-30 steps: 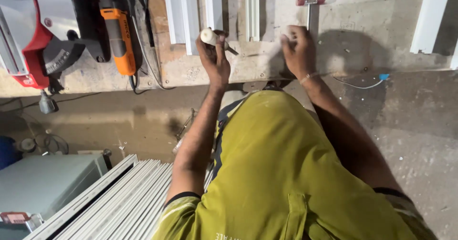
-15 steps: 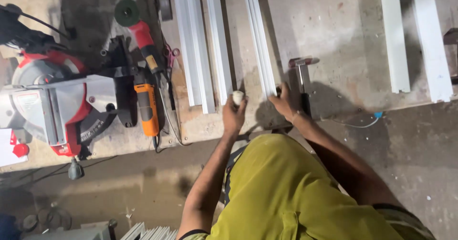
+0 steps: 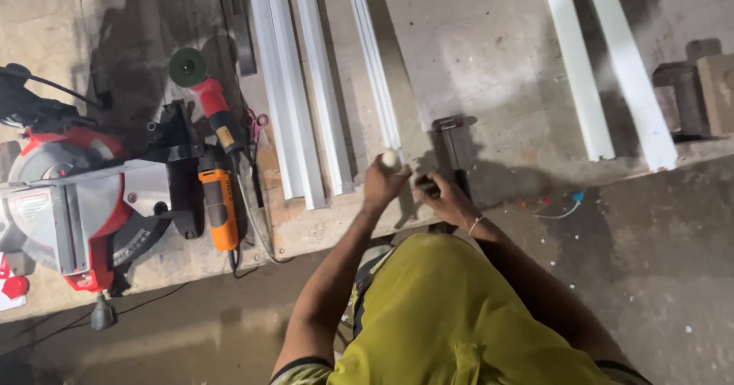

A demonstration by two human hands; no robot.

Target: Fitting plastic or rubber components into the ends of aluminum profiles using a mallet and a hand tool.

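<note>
A red mitre saw [image 3: 69,201] sits at the left of the table [image 3: 489,56], beside a red angle grinder [image 3: 210,102] and an orange power tool [image 3: 219,209]. Two white strips [image 3: 608,64] (lying side by side) rest far right, near wooden blocks [image 3: 699,79].

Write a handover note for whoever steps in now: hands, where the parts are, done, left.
Left hand: closed on a small white object at the near end of a thin white strip.
Right hand: grips something dark, unclear, beside the dark metal clamp.
On the bench: more white profiles left of the strip, grinder, drill, mitre saw further left.
Done: strip lies on the bench.
Left: cannot tell.
</note>
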